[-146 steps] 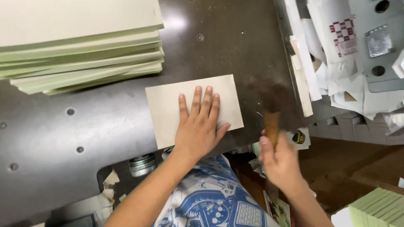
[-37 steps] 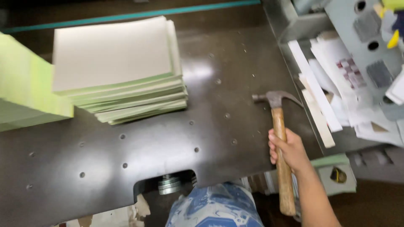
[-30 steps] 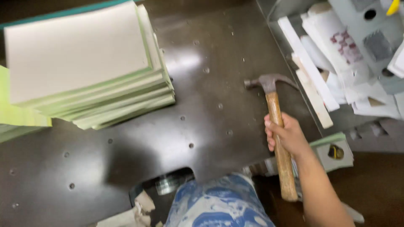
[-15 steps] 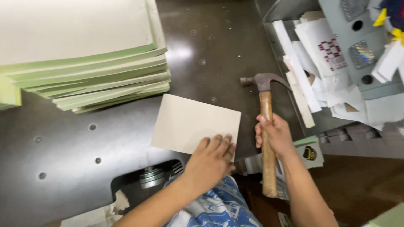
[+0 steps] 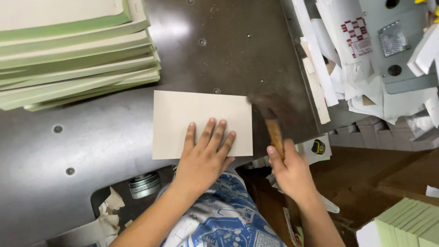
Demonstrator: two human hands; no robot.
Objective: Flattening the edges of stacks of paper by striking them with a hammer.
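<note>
Beige card sheet (image 5: 201, 122) lies flat on the dark metal work table (image 5: 91, 132), near the table's front edge. All places below are read off this sheet.

Your left hand (image 5: 204, 155) rests on the sheet's near edge, fingers spread and flat, palm down, pressing it to the table. Open hand, not gripping anything.

Just right of the sheet, your right hand (image 5: 289, 170) is closed round the wooden handle of a hammer (image 5: 273, 124). The hammer's head is motion-blurred beside the sheet's upper right corner; you cannot tell whether it touches sheet or table.

Up and left of the sheet, well apart from it: a stack of green-edged boards (image 5: 73, 50), layers fanned unevenly, pale top face.

Right of the sheet, past the hammer: long white strips (image 5: 315, 77) lying along the table's right edge, then a heap of paper offcuts (image 5: 388, 96) over a grey metal housing (image 5: 388, 27).

Below and left of the sheet: a cutout in the table with a round metal part (image 5: 144, 184) inside and torn scraps (image 5: 107, 215) beside it.

Far down-right of the sheet: the corner of another green stack (image 5: 407, 226), low beside the brown floor.
</note>
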